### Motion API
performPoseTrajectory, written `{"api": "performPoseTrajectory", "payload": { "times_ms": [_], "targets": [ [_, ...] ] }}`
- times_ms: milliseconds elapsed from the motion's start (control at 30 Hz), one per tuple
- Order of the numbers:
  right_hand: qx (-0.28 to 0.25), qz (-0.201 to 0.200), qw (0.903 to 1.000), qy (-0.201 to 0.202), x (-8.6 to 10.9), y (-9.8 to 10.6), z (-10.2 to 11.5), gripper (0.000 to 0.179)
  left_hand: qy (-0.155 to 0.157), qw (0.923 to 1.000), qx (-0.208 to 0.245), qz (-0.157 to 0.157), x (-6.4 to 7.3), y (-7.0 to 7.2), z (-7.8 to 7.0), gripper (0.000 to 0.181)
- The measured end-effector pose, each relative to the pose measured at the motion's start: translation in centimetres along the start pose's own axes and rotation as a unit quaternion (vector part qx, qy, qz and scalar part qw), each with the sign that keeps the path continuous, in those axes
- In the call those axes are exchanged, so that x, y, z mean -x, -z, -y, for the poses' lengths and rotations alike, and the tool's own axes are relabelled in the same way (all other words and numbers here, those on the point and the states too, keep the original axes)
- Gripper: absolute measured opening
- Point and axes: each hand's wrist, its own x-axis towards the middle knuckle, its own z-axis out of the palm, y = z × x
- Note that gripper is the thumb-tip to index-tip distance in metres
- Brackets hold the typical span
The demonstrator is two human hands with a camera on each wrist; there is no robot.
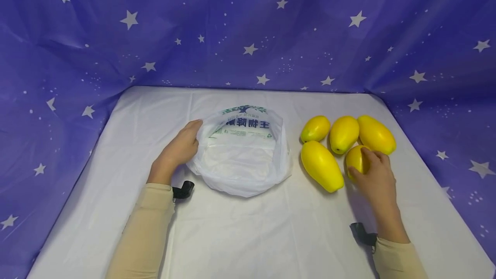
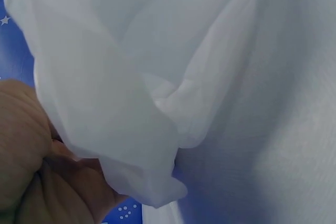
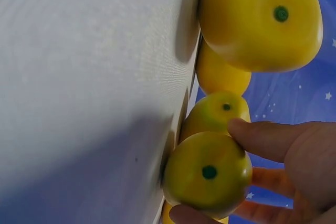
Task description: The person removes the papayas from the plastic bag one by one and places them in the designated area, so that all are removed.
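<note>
A white plastic bag (image 1: 240, 158) stands mouth up on the table, its rim spread wide and dark print on its far inner wall. My left hand (image 1: 184, 144) grips the bag's left rim; in the left wrist view, folds of the plastic bag (image 2: 100, 77) partly cover the fingers of that hand (image 2: 52, 171). With thumb and fingers, my right hand (image 1: 376, 180) holds the nearest small yellow mango (image 1: 354, 161) from its right side. The right wrist view has this mango (image 3: 207, 174), green stem spot toward the camera, between thumb and fingers.
Several more yellow mangoes lie right of the bag: a large mango (image 1: 321, 166) beside the held one, and a row behind with a small mango (image 1: 315, 128), a middle mango (image 1: 344, 134) and a big mango (image 1: 376, 134). A blue star-printed curtain (image 1: 248, 29) surrounds the white-covered table (image 1: 248, 231).
</note>
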Motion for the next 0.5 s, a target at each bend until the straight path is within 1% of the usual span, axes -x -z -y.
{"api": "performPoseTrajectory", "payload": {
  "times_ms": [233,333,400,467,500],
  "targets": [
    [0.043,0.031,0.9986,-0.004,0.2,0.1,0.2,0.081,0.005,1.0,0.0,0.003,0.0,-0.1,0.0,0.056],
    [0.044,0.024,0.9987,-0.003,0.5,0.4,0.4,0.078,0.005,1.0,-0.003,-0.003,0.0,-0.1,-0.1,0.055],
    [0.033,0.005,0.9994,0.005,0.6,0.8,0.9,0.074,-0.004,0.9997,-0.01,-0.023,0.0,0.0,-0.1,0.053],
    [0.014,-0.023,0.9995,0.018,0.5,1.2,1.8,0.069,-0.021,0.9976,-0.034,-0.057,0.2,0.2,-0.4,0.051],
    [0.001,-0.039,0.9987,0.031,0.4,1.4,2.4,0.066,-0.032,0.9953,-0.052,-0.076,0.2,0.3,-0.5,0.05]
  ]
}}
